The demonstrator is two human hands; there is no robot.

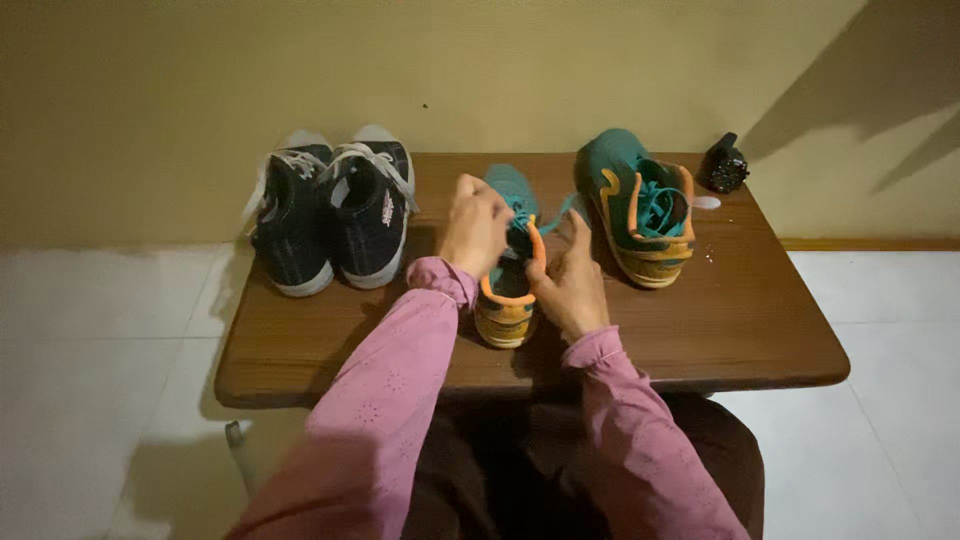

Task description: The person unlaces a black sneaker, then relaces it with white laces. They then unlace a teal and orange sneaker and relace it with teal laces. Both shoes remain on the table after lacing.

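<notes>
Both hands work the teal shoe point(507, 300) between them at the table's near edge: left hand point(474, 228) pinching its teal lace point(522, 215), right hand point(572, 285) bracing the collar, fingers loosely spread; best kept taut, even.

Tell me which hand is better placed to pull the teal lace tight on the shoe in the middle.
Probably the left hand: it sits over the laces of the middle teal shoe, fingers curled there. The right hand rests lower against the shoe's side, seemingly steadying it.

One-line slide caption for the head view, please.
Left hand and right hand work the laces of a teal-and-orange sneaker on a brown wooden table.
</notes>
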